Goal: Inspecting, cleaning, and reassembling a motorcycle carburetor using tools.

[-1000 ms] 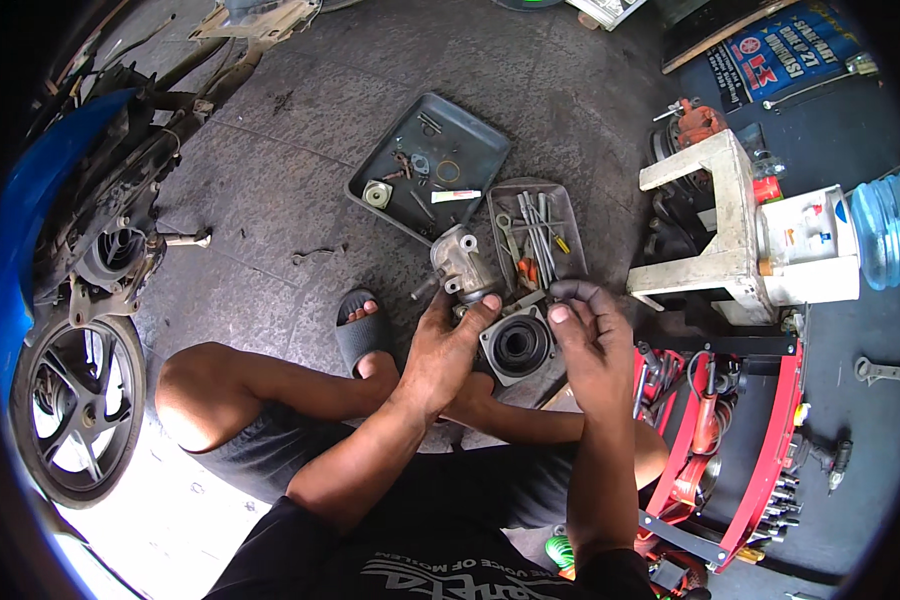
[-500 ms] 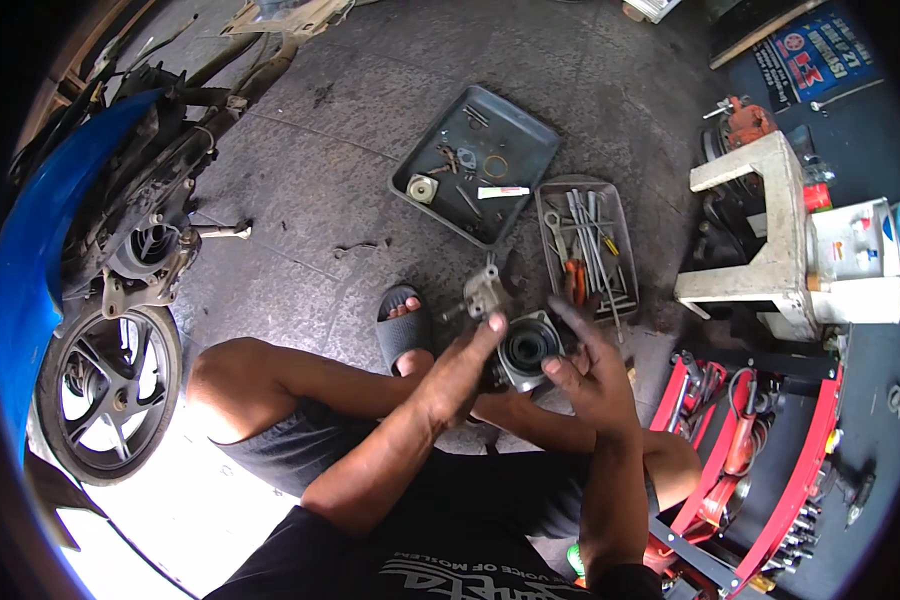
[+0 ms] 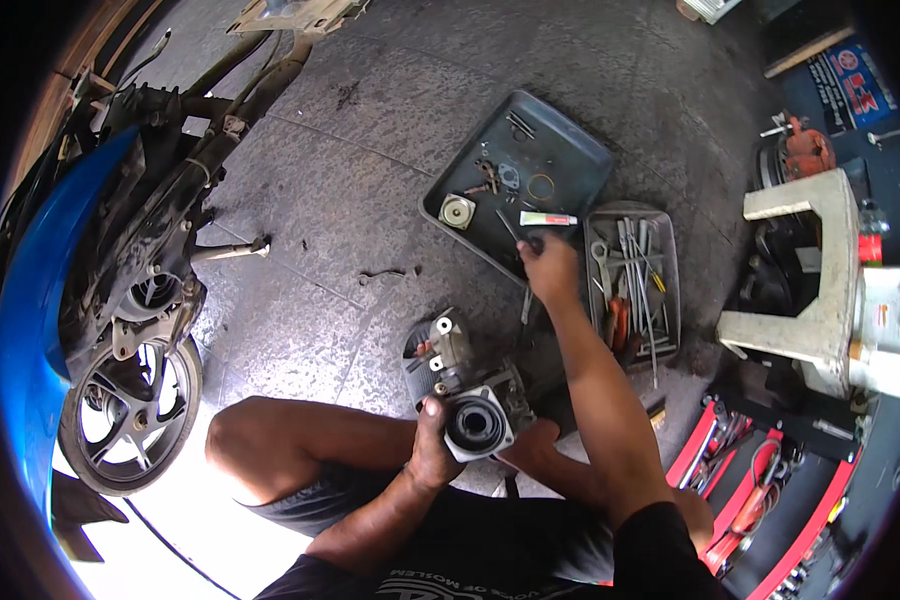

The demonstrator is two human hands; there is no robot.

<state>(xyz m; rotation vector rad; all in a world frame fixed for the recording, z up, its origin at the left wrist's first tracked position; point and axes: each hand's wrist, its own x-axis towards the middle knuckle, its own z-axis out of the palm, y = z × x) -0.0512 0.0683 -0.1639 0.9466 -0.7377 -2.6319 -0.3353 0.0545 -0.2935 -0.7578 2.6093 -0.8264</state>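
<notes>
My left hand [image 3: 433, 445] is wrapped round a grey metal carburetor [image 3: 452, 348], its thumb along the side. The carburetor's square flange with a round black opening [image 3: 477, 424] faces up, above my lap. Stretched forward over the near edge of the dark tray [image 3: 580, 150], my right hand [image 3: 550, 268] has its fingers closed at the near end of a thin dark-shafted tool [image 3: 508, 226]. The tool's grip end is mostly hidden by the fingers. Beside it in the tray lie a white and red tube [image 3: 547, 219], a square metal cover [image 3: 457, 211], a gasket [image 3: 509, 177] and a thin ring [image 3: 541, 187].
A smaller tray [image 3: 630, 210] of wrenches and rods stands right of my right forearm. Further right are a white stool [image 3: 835, 260] and a red tool rack [image 3: 805, 530]. A blue motorcycle [image 3: 65, 270] with its wheel [image 3: 135, 420] stands at the left.
My right hand has left the carburetor and reached forward to the tool in the tray. My left hand now holds the carburetor alone, lower and closer to me. The view has shifted slightly.
</notes>
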